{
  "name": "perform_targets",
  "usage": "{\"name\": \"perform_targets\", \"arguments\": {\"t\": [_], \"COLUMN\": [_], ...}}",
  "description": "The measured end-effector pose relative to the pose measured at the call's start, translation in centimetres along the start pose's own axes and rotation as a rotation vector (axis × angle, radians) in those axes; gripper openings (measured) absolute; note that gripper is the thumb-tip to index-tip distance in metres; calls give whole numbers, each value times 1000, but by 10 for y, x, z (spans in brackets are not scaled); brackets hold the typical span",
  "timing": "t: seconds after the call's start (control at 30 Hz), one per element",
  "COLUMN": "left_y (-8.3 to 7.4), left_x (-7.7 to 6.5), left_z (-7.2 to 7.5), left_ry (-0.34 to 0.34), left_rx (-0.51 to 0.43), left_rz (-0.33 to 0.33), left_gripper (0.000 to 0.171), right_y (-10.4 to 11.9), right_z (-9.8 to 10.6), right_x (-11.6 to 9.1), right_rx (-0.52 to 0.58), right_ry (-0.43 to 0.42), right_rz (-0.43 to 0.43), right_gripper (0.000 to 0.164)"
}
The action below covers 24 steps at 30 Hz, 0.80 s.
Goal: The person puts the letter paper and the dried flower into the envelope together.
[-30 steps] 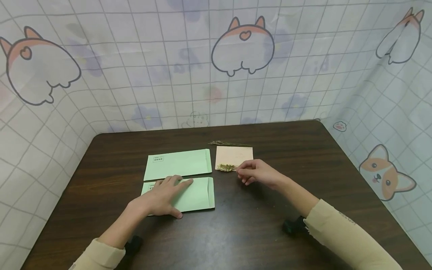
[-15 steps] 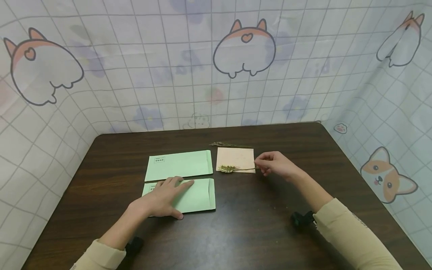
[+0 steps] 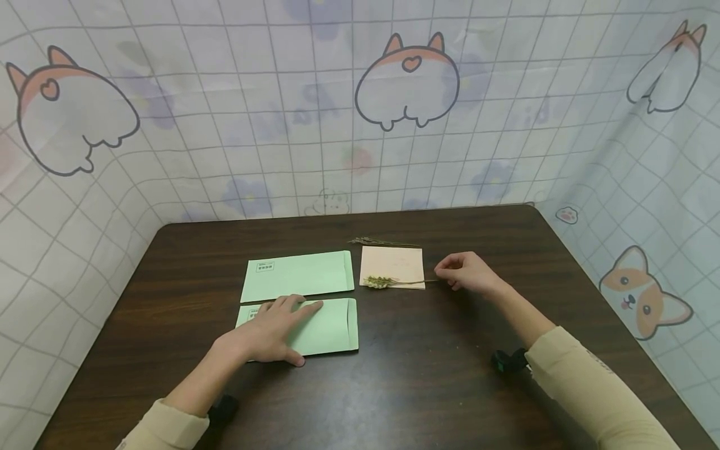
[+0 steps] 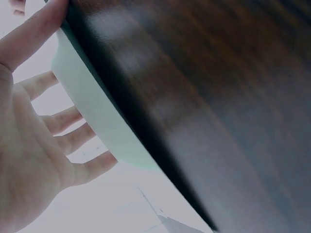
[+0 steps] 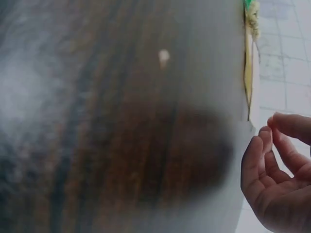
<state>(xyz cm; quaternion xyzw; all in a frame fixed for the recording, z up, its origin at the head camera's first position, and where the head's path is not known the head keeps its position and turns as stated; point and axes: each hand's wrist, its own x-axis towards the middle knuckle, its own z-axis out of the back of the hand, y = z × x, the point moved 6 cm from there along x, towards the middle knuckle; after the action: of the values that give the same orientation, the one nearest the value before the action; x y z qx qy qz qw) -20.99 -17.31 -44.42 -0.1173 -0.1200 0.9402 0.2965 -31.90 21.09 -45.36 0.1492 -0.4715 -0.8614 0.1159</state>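
My left hand point(image 3: 271, 329) lies spread over the nearer green envelope point(image 3: 326, 325), fingers on its face and thumb at its front edge. In the left wrist view, the palm and straight fingers point(image 4: 65, 119) show beside the envelope's pale edge point(image 4: 92, 97). A dried flower sprig point(image 3: 379, 282) lies across the front of a cream card point(image 3: 392, 259), its head to the left and its thin stem running off the right edge. My right hand point(image 3: 465, 272) is at the stem's end, thumb and fingertips together; the exact contact is too small to see.
A second green envelope point(image 3: 298, 276) lies behind the first. Behind the card is a dark dried stalk point(image 3: 385, 242). All rest on a dark wooden table point(image 3: 416, 387), with a patterned cloth point(image 3: 315, 112) hanging behind.
My right hand has slid right along the stem, from near the flower head to its far end. The sprig has stayed in place on the card, and my left hand has not moved.
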Motion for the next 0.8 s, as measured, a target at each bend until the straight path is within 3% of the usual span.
{"name": "perform_targets", "arguments": {"t": [0.57,0.8], "left_y": [0,-1], "left_x": [0,0], "left_z": [0,1], "left_ry": [1,6], "left_rx": [-9,3], "left_rz": [4,1], "left_gripper": [104,105], "right_y": [-4,-1], "right_z": [-11,-12], "right_x": [13,15], "right_rx": [-196,-270], "right_ry": [22,-9], "right_rz": [11,36], "right_gripper": [17,9]}}
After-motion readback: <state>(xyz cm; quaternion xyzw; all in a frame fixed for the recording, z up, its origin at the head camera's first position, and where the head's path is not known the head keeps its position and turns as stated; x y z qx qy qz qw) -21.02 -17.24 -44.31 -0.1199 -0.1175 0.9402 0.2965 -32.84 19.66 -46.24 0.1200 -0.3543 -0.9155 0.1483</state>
